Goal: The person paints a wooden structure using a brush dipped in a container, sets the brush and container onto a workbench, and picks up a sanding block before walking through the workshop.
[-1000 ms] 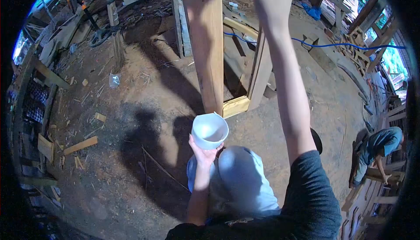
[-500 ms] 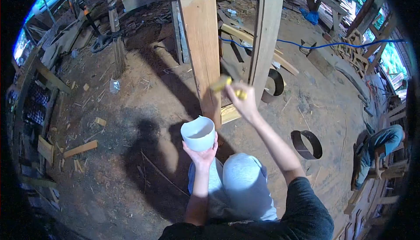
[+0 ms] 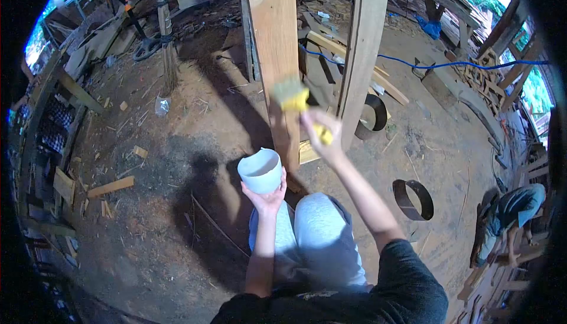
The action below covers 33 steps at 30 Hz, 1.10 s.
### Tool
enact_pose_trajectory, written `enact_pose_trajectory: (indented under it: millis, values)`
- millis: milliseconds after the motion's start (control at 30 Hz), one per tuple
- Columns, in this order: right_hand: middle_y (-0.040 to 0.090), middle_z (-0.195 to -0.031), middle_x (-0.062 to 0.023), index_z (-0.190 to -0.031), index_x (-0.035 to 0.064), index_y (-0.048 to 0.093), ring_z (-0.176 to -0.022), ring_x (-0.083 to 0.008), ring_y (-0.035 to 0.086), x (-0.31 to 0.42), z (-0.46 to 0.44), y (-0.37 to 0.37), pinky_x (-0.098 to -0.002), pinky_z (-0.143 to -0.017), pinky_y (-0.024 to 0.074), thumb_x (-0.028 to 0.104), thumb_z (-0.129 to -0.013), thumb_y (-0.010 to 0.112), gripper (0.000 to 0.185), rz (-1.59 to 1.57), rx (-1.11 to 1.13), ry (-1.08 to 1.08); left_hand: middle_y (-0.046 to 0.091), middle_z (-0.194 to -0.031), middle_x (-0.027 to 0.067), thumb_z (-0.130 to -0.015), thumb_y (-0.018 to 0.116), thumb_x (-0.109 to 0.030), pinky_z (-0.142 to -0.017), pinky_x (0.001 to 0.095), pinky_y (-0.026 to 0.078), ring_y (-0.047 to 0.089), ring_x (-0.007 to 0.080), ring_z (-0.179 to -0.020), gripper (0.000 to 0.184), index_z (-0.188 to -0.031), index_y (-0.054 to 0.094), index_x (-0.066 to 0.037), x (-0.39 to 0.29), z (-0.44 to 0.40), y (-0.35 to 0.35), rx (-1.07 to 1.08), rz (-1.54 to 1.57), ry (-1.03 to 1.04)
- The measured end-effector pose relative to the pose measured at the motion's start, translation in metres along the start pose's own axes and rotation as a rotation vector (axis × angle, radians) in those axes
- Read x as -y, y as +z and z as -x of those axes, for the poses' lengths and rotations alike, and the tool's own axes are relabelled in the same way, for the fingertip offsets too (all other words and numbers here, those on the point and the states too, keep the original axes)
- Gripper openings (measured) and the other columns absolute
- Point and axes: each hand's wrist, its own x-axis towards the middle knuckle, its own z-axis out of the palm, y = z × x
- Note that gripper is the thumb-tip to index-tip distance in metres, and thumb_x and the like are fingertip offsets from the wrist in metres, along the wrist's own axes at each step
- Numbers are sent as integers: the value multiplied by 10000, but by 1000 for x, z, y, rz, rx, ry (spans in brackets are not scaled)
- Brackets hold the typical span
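In my left hand (image 3: pixel 266 197) is a white tub (image 3: pixel 260 173) with an uneven, cut-looking rim, cupped from below above my knees. What lies inside the tub cannot be made out. My right hand (image 3: pixel 325 132) is closed around the yellow handle of a wide paintbrush (image 3: pixel 289 95). The brush is somewhat blurred, its pale bristles in front of the broad face of an upright wooden post (image 3: pixel 271 35); whether they touch the wood I cannot tell. A second upright timber (image 3: pixel 361 41) stands just right of my right hand.
Dark metal rings (image 3: pixel 413 200) lie on the dirt floor at right, another (image 3: pixel 372 113) behind the second timber. A blue cable (image 3: pixel 460 64) runs across the back right. One person (image 3: pixel 514 215) bends over wood at far right. Offcuts (image 3: pixel 111 186) and a broom (image 3: pixel 169 67) are at left.
The brush has swung up and left across the post, its bristles now pointing up-left. My left hand and the tub sit slightly lower and further left, with the tub tilted more. The view has shifted a little.
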Motion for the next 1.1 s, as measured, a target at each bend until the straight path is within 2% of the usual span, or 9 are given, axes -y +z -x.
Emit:
enact_pose_trajectory:
  millis: [167,267,433,500,567,767,900,1033,1100]
  values:
    - [621,-667,-93,-758,-26,622,-627,-129,602,-7,-2,-9,-239,-567,468,55,-798,560,110,101,82,55,440,-1161,142,-619,534,-655,-752,380,446,457,346,-1012,825,-1230,377,-122,13,-13,-7,-73,-53,6]
    - [567,-603,-101,-710,-6,612,-525,-168,555,30,-98,-5,-250,-499,419,108,-780,595,135,-55,-174,-82,425,-1184,143,-602,559,-650,-766,378,441,450,337,-1028,844,-1233,373,-121,15,-14,-12,-22,-85,-25]
    - [622,-703,-49,-810,-29,634,-663,-77,569,57,-180,-1,-183,-595,430,138,-826,564,182,-208,-329,-415,442,-1168,141,-613,521,-678,-761,374,439,474,339,-996,838,-1229,377,-129,12,-3,-1,-28,-126,32]
    - [613,-674,-49,-752,-5,627,-608,-91,556,47,-163,11,-211,-580,424,94,-788,585,113,-340,-298,-311,443,-1168,141,-616,522,-675,-763,371,439,472,338,-1000,838,-1230,375,-124,10,2,2,33,-131,28]
    - [604,-671,-85,-730,-7,619,-590,-117,565,32,-115,14,-218,-545,429,49,-779,565,92,-26,-269,-314,443,-1167,141,-616,524,-672,-761,371,440,470,338,-1003,839,-1230,376,-120,12,7,5,27,-123,43]
    - [588,-608,-121,-687,0,618,-568,-219,595,-9,11,14,-286,-545,458,81,-762,583,115,100,159,-16,419,-1193,151,-645,538,-619,-762,373,448,444,343,-1035,798,-1241,365,-117,24,12,4,42,-74,-28]
    - [588,-641,-114,-719,-7,605,-556,-177,575,36,-87,7,-250,-539,437,107,-767,601,124,25,-111,-145,410,-1207,158,-633,543,-631,-772,378,449,445,343,-1035,824,-1248,352,-117,32,26,16,-11,-126,-44]
    - [589,-733,-34,-770,-19,586,-659,-56,531,77,-142,-3,-177,-581,401,110,-848,519,165,-40,-375,-581,406,-1223,125,-649,502,-679,-777,387,435,447,352,-1049,795,-1247,354,-177,23,38,19,-2,-144,-105]
    - [587,-676,-33,-765,-10,593,-601,-103,547,75,-108,-16,-215,-554,415,138,-829,548,167,-303,-260,-296,403,-1228,111,-659,490,-677,-782,400,430,438,341,-1063,777,-1247,353,-187,16,42,22,-1,-165,-49]
